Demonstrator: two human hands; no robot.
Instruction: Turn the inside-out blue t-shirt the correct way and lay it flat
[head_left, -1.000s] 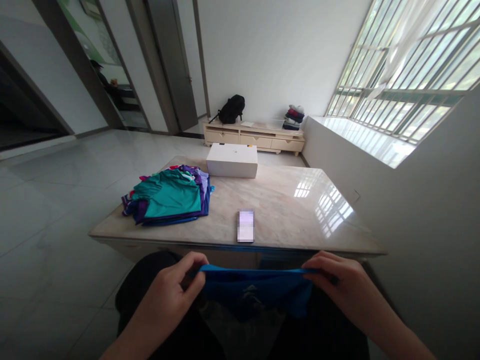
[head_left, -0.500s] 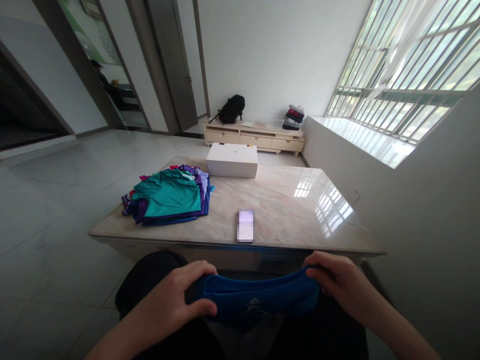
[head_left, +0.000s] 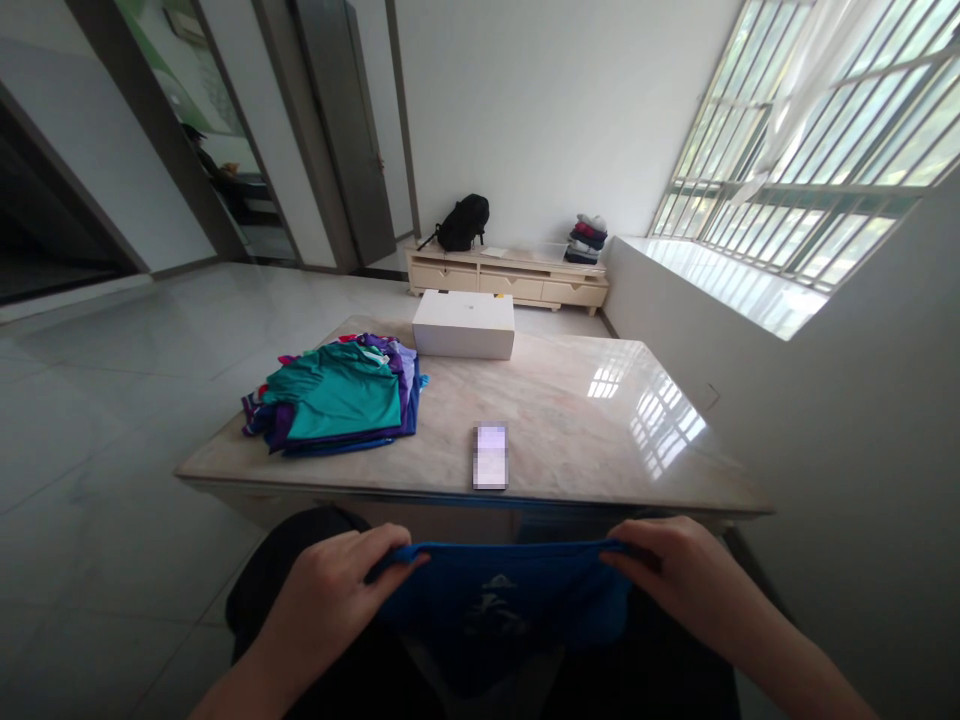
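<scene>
A blue garment (head_left: pixel 525 590) with a white print on its front is stretched between my two hands, above my lap. My left hand (head_left: pixel 337 580) pinches the left end of its top edge between thumb and fingers. At the opposite end, my right hand (head_left: pixel 675 570) grips the same edge. That edge runs nearly straight and level, and the cloth hangs below it into shadow, so its lower part is hard to make out. Both hands are just in front of the table's near edge.
On the marble-topped table (head_left: pixel 570 430) lie a pile of colourful clothes (head_left: pixel 345 390), a phone (head_left: pixel 490 457) with a blurred screen and a white box (head_left: pixel 463 325). Against the wall, a low cabinet (head_left: pixel 517 285) bears a black backpack (head_left: pixel 463 222) and folded clothes (head_left: pixel 586 240). Another person (head_left: pixel 206 155) appears at far left.
The garment's top edge has gone from sagging and gaping to pulled straight, with its print turned more into view. My left hand has shifted slightly left and now pinches the edge.
</scene>
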